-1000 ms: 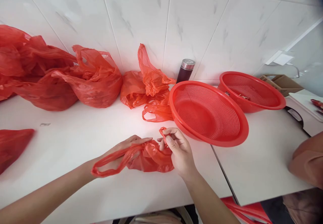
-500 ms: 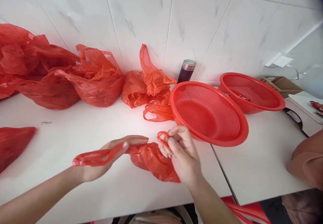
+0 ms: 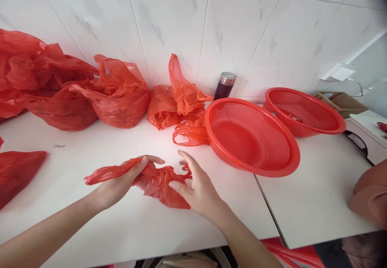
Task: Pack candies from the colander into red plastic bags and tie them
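A small red plastic bag [image 3: 160, 185] lies bunched on the white table, its contents hidden. My left hand [image 3: 116, 187] is closed on one of its handles, thumb pressed over the plastic, and the handle's loose end trails back over the wrist. At the bag's right side is my right hand [image 3: 201, 189]. Its forefinger and thumb are spread apart, the thumb touching the bag. The bag's other handle runs into the curled fingers behind, which are partly hidden.
A red colander [image 3: 254, 137] stands right of my hands, with a second colander [image 3: 305, 113] behind it. Several filled red bags [image 3: 117, 98] line the tiled wall, and crumpled bags [image 3: 187, 98] lie near a dark flask [image 3: 224, 86]. Another person's arm [image 3: 369, 195] shows at right.
My left hand has moved from behind the bag to grip its left handle. My right thumb and forefinger have spread from their pinch on the other handle, and the hand has shifted left.
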The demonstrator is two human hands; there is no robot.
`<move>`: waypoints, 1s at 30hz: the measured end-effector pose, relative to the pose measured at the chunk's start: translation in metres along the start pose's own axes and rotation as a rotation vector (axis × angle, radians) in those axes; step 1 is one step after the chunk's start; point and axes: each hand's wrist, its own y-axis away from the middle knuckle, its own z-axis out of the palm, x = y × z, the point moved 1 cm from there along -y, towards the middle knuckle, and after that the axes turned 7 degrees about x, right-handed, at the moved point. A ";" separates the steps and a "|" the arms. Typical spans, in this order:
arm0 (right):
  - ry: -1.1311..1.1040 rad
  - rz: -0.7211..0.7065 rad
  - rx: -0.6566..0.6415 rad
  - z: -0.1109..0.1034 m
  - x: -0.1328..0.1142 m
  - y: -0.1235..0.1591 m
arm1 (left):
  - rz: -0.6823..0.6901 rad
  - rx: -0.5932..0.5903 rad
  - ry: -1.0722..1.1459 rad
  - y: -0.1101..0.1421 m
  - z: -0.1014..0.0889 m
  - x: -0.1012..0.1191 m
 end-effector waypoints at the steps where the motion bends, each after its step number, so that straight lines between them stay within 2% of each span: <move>1: 0.028 0.001 0.002 0.003 0.007 -0.002 | 0.000 0.027 -0.001 -0.001 -0.001 -0.002; 3: 0.075 -0.049 0.071 0.003 0.017 -0.008 | 0.001 0.076 -0.012 -0.003 -0.005 -0.009; 6: 0.112 -0.246 0.202 -0.005 0.016 -0.016 | 0.081 0.092 -0.056 -0.003 -0.012 -0.016; 9: 0.099 -0.481 0.354 -0.012 0.007 -0.014 | 0.287 0.120 -0.129 0.003 -0.015 -0.016; 11: 0.124 -0.547 0.409 -0.013 0.008 -0.009 | 0.437 0.139 -0.151 0.009 -0.012 -0.014; 12: 0.159 -0.534 0.384 -0.014 0.011 -0.007 | 0.490 0.128 -0.163 0.012 -0.009 -0.014; 14: 0.262 -0.436 0.255 -0.013 0.021 -0.003 | 0.528 0.080 -0.223 0.015 -0.002 -0.020; 17: 0.388 -0.299 0.125 -0.013 0.030 0.002 | 0.576 0.065 -0.376 0.011 0.006 -0.038; 20: 0.448 -0.353 0.070 -0.004 0.026 0.005 | 0.717 0.083 -0.577 -0.002 0.007 -0.060; 22: 0.505 -0.397 -0.024 0.007 0.022 0.003 | 0.757 0.027 -0.719 -0.013 0.005 -0.070; 24: 0.580 -0.384 -0.091 0.017 0.023 -0.001 | 0.720 -0.046 -0.814 -0.024 0.003 -0.074; 26: 0.657 -0.331 -0.092 0.021 0.028 -0.009 | 0.646 -0.076 -0.825 -0.030 0.001 -0.070; 30: 0.717 -0.248 -0.005 0.011 0.033 -0.022 | 0.473 0.030 -0.592 -0.031 -0.001 -0.057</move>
